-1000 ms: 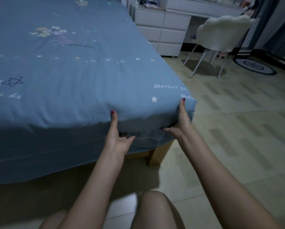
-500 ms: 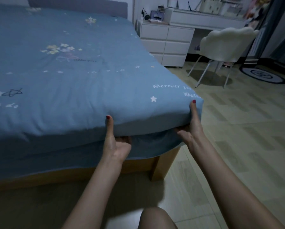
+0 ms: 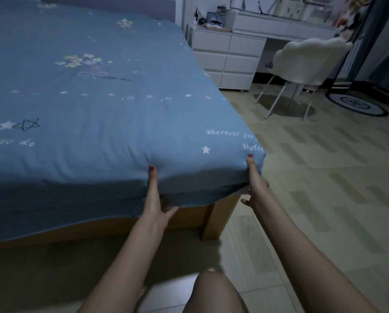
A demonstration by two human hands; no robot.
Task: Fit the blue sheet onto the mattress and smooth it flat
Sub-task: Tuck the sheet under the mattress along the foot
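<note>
The blue sheet (image 3: 103, 114), printed with stars, flowers and white writing, covers the mattress and hangs over its near edge. My left hand (image 3: 154, 197) grips the mattress's near edge through the sheet, thumb on the side, fingers underneath. My right hand (image 3: 255, 184) holds the near right corner the same way, thumb up against the corner. The corner is lifted off the wooden bed frame (image 3: 220, 213). Loose sheet hem droops below the mattress between and left of my hands.
A white drawer unit (image 3: 227, 57) and a desk stand past the bed's right side. A white fluffy chair (image 3: 306, 62) on thin legs sits on the tiled floor (image 3: 324, 177), a round rug (image 3: 358, 105) beyond it. My knee (image 3: 214, 290) is at the bottom.
Both hands have raised the mattress corner a little higher and the view has tilted up, showing more of the bed frame and headboard. The grips are unchanged.
</note>
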